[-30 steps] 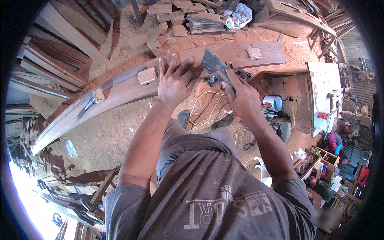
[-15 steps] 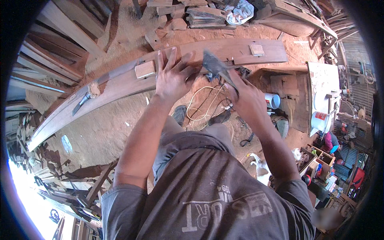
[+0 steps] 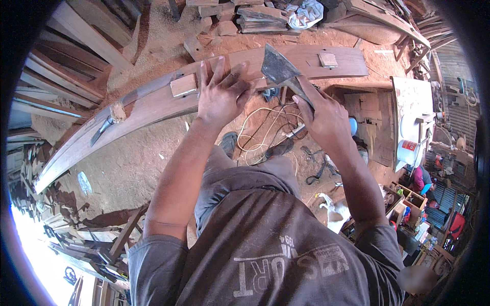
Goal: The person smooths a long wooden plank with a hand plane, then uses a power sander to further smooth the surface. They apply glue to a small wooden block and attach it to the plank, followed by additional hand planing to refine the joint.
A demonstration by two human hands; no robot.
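My left hand (image 3: 223, 95) lies open on a long curved wooden plank (image 3: 347, 60), its fingers spread beside a small wood block (image 3: 182, 84). A second small block (image 3: 327, 59) sits toward the plank's right end. My right hand (image 3: 326, 116) grips a hatchet-like tool with a broad dark metal blade (image 3: 278, 65), which is angled over the plank just right of my left fingers; whether it touches the wood I cannot tell. Farther left on the plank lies a dark-bladed hand tool (image 3: 102, 131) beside a rough light chip (image 3: 117, 112).
Cords (image 3: 260, 115) tangle on the dirt floor beside my feet. Lumber stacks (image 3: 255, 23) lie beyond the plank and at left (image 3: 76, 35). At right stand a white board (image 3: 411, 102) and a bucket (image 3: 408, 153). A white animal (image 3: 334, 214) is near my right arm; a co-worker (image 3: 422, 181) crouches farther off.
My right hand and the blade have risen and moved slightly right. My left hand and the plank appear a little higher in view. More of the white animal has come into sight.
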